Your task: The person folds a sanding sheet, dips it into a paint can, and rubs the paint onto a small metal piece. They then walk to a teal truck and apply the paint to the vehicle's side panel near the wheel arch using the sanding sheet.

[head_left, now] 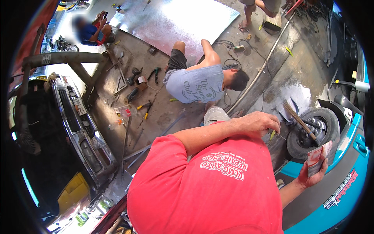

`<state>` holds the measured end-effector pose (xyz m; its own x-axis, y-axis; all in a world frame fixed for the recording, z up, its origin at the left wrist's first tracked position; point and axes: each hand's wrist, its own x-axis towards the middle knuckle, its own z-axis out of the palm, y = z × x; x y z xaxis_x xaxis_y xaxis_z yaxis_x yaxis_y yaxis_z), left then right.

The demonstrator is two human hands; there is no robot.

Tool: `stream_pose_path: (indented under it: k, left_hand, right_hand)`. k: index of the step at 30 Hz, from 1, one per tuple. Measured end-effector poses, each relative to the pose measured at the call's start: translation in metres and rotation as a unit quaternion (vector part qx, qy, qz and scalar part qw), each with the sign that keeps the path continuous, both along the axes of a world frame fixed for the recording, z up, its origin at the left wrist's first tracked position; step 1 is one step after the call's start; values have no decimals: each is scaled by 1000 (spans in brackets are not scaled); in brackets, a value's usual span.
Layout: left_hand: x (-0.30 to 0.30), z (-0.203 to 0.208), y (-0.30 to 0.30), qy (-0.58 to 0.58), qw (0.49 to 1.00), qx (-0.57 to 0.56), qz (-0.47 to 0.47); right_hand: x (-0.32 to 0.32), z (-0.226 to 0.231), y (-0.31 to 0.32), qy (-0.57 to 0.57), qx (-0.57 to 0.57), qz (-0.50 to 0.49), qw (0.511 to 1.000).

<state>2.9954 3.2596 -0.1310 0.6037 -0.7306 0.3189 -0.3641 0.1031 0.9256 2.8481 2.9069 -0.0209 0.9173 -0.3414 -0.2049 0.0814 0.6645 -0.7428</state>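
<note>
My left hand reaches across my red shirt from the left. Its fingers are pinched together on a thin strip, seen almost edge-on, whose kind I cannot make out. Lower right, my right hand grips a flat grey piece smeared with red and whitish paste, held upright beside the teal and grey vehicle panel. The two hands are apart. Just past them lies a wheel with a black tire, and a straw brush leans across it.
A person in a grey sleeveless shirt crouches ahead beside a large shiny metal sheet. Cutters, a drill and cables litter the floor. A vehicle front stands left. Another person sits far left; bare feet show far right.
</note>
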Motion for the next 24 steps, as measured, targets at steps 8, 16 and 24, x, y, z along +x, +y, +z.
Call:
stream_pose_path:
  k: [8,16,24]
  left_hand:
    - [4,-5,16,12,1000,-22,11]
    - [11,-9,29,17,1000,-20,-4]
    - [18,-10,25,6,999,3,-33]
  right_hand:
    - [15,11,32,-1,-27,-12,1000]
    - [16,12,41,-9,4,32,999]
    - [11,12,38,-8,24,29,999]
